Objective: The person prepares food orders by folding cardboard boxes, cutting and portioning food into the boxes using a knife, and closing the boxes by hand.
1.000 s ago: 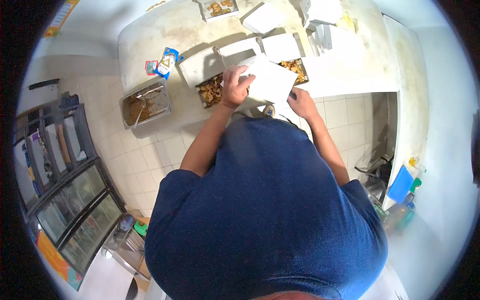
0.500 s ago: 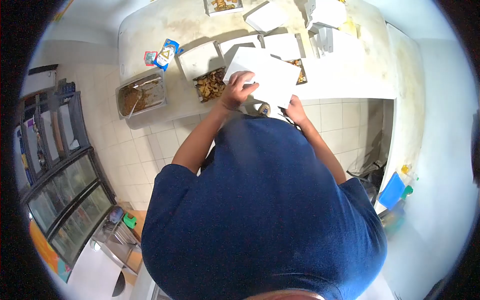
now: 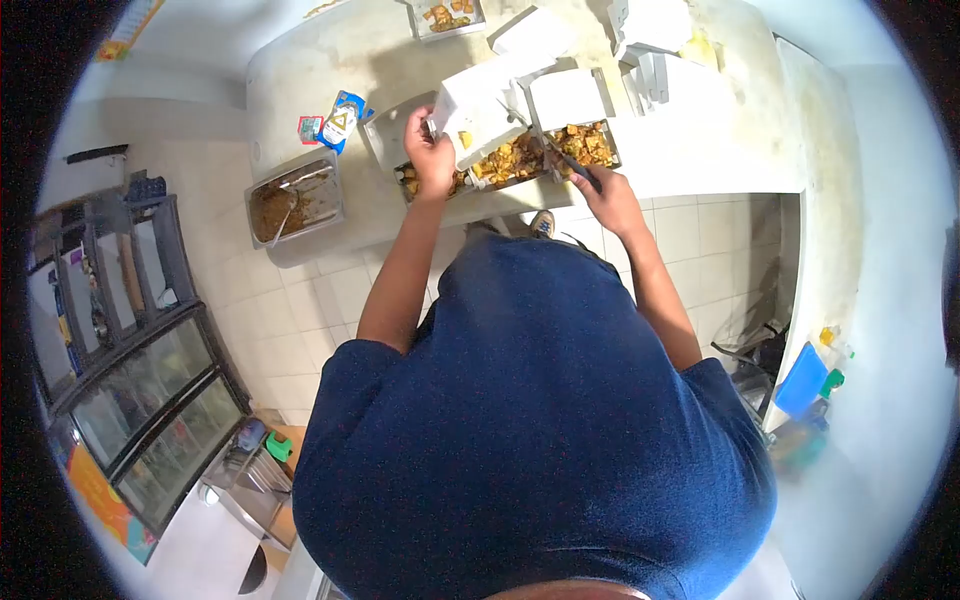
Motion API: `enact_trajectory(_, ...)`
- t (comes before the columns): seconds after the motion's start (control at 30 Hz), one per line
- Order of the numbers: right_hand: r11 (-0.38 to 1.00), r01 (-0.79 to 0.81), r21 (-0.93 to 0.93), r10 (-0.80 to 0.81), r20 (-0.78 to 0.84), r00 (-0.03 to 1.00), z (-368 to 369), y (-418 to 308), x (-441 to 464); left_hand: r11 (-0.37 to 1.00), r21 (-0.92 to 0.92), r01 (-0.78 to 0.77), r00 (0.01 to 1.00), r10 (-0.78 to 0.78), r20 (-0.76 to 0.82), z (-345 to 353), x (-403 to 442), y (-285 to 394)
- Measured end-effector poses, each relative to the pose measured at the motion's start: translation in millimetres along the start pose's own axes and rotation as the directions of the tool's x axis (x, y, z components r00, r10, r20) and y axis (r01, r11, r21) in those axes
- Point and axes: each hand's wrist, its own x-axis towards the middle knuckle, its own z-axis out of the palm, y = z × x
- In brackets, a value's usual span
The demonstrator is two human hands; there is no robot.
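My left hand (image 3: 430, 158) grips the edge of a white food carton (image 3: 478, 95), held tilted above the boxes with a yellow food bit on its inner face. In my right hand (image 3: 612, 203) is a dark-handled utensil (image 3: 583, 172); its working end cannot be made out against the food. Below are open boxes of browned, chunky food: a middle box (image 3: 515, 162), a right box (image 3: 585, 146), and a left box (image 3: 408, 180) partly hidden by my left hand. Their white lids fold back on the far side.
A metal tray (image 3: 335, 205) with brown sauce and a spoon stands at the table's left. Near it lie a blue packet (image 3: 343, 120) and a small red-edged packet (image 3: 310, 129). Another food box (image 3: 445, 18) and stacked white cartons (image 3: 650, 25) are at the back.
The carton has gone from lying across both hands to tilted up in my left hand, uncovering the boxes. My right hand has moved up to the right box with the utensil.
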Motion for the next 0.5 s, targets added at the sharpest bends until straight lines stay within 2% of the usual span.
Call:
enact_trajectory(0.07, 0.997, -0.013, -0.071, 0.013, 0.011, 1.000, -9.0, -9.0, 1.3, 0.996, -0.061, 0.073, 0.997, -0.074, -0.021, 2.4, 4.4, 13.7)
enact_trajectory(0.17, 0.990, 0.054, -0.127, -0.047, 0.063, 0.997, -16.7, -15.1, 8.2, 0.998, 0.062, -0.030, 0.999, 0.031, -0.009, -2.6, 14.6, 11.0)
enact_trajectory(0.27, 0.956, 0.201, -0.213, -0.195, 0.050, 0.980, -22.4, -32.8, 17.3, 0.993, 0.073, 0.088, 0.994, -0.092, 0.060, -5.3, 22.0, 16.2)
enact_trajectory(0.37, 0.903, 0.261, -0.340, -0.264, 0.038, 0.964, -27.1, -39.0, 29.7, 0.992, -0.048, 0.114, 0.990, -0.110, 0.087, 0.3, 28.1, 12.2)
enact_trajectory(0.5, 0.854, 0.325, -0.406, -0.291, 0.145, 0.946, -45.2, -30.6, 32.0, 0.998, -0.041, 0.037, 0.983, -0.029, 0.179, 10.3, 33.1, 25.3)
